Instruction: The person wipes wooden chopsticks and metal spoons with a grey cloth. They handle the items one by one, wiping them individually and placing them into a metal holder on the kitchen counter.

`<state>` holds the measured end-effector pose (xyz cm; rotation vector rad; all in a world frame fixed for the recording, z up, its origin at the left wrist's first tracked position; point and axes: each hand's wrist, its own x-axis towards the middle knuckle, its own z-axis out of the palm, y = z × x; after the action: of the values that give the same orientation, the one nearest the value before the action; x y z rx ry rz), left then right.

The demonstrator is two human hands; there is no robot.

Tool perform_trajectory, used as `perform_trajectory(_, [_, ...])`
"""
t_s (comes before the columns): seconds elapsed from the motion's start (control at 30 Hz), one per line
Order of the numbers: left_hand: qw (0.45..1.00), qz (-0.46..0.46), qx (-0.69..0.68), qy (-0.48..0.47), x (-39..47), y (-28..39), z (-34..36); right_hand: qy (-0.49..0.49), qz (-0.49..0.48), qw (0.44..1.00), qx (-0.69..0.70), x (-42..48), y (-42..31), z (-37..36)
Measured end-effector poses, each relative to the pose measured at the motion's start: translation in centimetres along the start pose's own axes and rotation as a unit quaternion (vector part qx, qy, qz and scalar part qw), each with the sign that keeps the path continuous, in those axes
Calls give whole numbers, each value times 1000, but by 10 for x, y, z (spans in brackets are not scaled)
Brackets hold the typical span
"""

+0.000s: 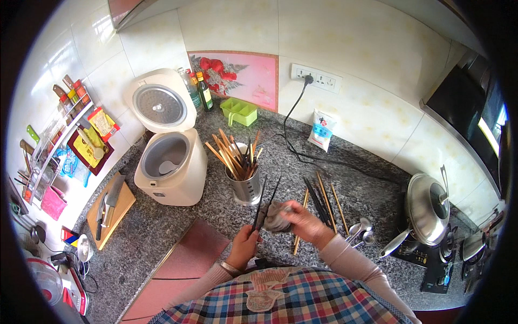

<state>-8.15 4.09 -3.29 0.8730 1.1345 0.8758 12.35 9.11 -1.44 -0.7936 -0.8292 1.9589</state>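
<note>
My left hand (243, 247) grips the lower ends of two black chopsticks (264, 202), whose tips point away from me and stand apart. In my right hand (304, 222) is a bunched grey cloth (278, 218), held against the chopsticks. Just beyond my hands stands a perforated metal utensil holder (246, 188) filled with wooden and dark chopsticks (236, 156). To the right of my right hand, black and wooden chopsticks (323, 198) lie loose on the granite countertop (283, 162). Several metal spoons (364, 231) lie beside them.
An open rice cooker (174, 166) stands left of the holder. Farther left, knives lie on a wooden cutting board (121, 202). A green divided caddy (239, 111) and a white packet (322, 129) are near the wall. A lidded metal wok (427, 208) sits at right; a black cord (344, 163) crosses behind.
</note>
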Motion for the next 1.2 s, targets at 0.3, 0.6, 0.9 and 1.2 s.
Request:
perform_trajectory(0.3, [957, 78, 269, -77, -8, -3, 9, 357, -120, 897, -231, 56, 21, -21])
perform_trajectory(0.6, [986, 84, 136, -51, -25, 14, 2, 33, -42, 979, 197, 19, -24, -50])
perform_trajectory(0.9, [986, 0, 99, -132, -18, 19, 6, 52, 6, 986, 158, 25, -17, 19])
perform_trajectory(1.2, [884, 234, 403, -31, 6, 8, -2, 86, -167, 982, -8, 21, 17, 38])
